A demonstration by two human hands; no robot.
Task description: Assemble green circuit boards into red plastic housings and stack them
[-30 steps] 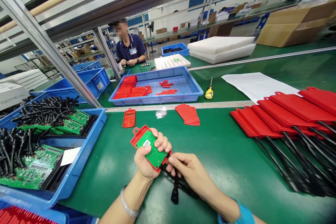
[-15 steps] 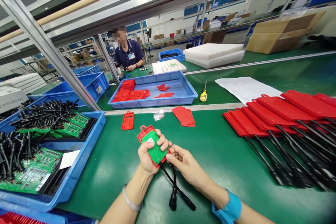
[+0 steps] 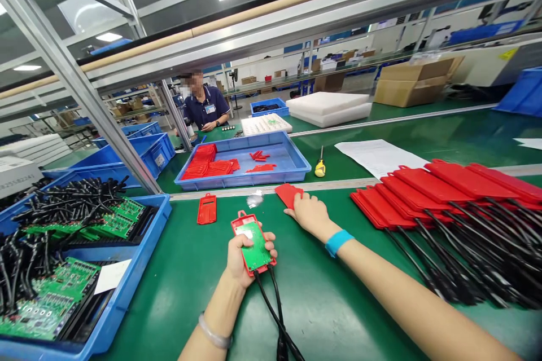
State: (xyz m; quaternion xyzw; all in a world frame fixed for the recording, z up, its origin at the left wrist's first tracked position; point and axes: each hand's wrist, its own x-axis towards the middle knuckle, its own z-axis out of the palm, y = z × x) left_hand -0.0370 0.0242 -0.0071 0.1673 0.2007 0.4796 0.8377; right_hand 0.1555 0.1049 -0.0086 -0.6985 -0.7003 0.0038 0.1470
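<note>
My left hand [image 3: 237,256] is closed around a red plastic case half [image 3: 237,225] with a green circuit board [image 3: 258,254] seated in it. Two black cables [image 3: 275,299] run from its lower end toward me. Farther right, my right hand [image 3: 312,215] reaches to the thin red plastic sheets [image 3: 286,194] lying on the bench; its fingers are bent over their right edge, hiding part of them. To the left lies a red case cover [image 3: 207,210] with a rectangular window. Between cover and sheets is a small clear plastic piece [image 3: 254,199].
A blue tray [image 3: 243,181] of red parts stands ahead, a yellow-handled screwdriver [image 3: 320,168] beside it. Red cased units [image 3: 398,206] with cables are piled at right. A blue bin [image 3: 148,248] of cabled boards sits left. A co-worker [image 3: 207,107] is across the bench.
My right hand has left the cable end of the case and moved forward and right onto the red sheets. My left hand still holds the case and board.
</note>
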